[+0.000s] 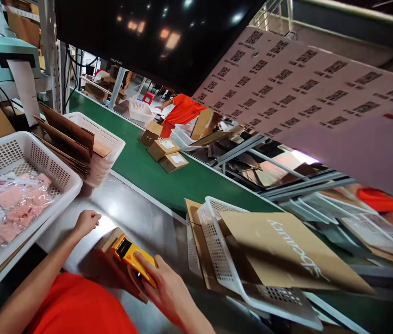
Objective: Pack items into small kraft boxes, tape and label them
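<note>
In my right hand (170, 290) is a yellow tape dispenser (137, 260), its black front end to the upper left. The dispenser lies over a brown cardboard box (107, 248) that stands on the metal table in front of my body. My fingers wrap around its body, and part of the box is hidden behind it. Apart from the box, to its upper left, my left hand (87, 222) hovers over the shiny metal table (126, 199) with its fingers curled in; nothing shows in them.
A white basket (73, 178) of pink packets stands left, near a crate (112, 148) with cardboard sheets. Beyond runs a green conveyor (130, 162) carrying small boxes (173, 161). More baskets and a cardboard sheet (286, 246) are right. A dark monitor (147, 37) hangs above.
</note>
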The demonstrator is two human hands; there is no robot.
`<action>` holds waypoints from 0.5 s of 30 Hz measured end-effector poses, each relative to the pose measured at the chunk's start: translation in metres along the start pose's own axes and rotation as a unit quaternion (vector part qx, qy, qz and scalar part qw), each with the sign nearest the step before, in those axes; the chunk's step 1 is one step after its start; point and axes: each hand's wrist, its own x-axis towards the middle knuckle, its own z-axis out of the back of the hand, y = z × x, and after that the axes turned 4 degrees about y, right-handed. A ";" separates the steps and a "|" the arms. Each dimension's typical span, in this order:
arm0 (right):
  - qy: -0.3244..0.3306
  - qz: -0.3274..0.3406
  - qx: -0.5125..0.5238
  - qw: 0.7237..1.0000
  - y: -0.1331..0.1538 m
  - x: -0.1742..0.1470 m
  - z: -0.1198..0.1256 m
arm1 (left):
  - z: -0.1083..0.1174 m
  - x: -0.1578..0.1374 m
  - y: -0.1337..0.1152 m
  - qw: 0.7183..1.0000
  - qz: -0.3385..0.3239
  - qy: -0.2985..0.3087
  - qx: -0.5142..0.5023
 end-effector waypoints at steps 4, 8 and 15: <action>0.019 -0.021 -0.022 0.999 0.008 0.007 0.007 | -0.027 -0.002 0.026 0.999 0.025 0.023 0.042; 0.038 -0.034 -0.032 0.998 0.015 0.011 0.014 | -0.045 -0.015 0.052 0.994 -0.010 0.007 0.112; -0.002 -0.024 -0.005 1.000 0.014 0.006 0.006 | -0.040 -0.016 0.036 0.988 -0.018 -0.023 0.153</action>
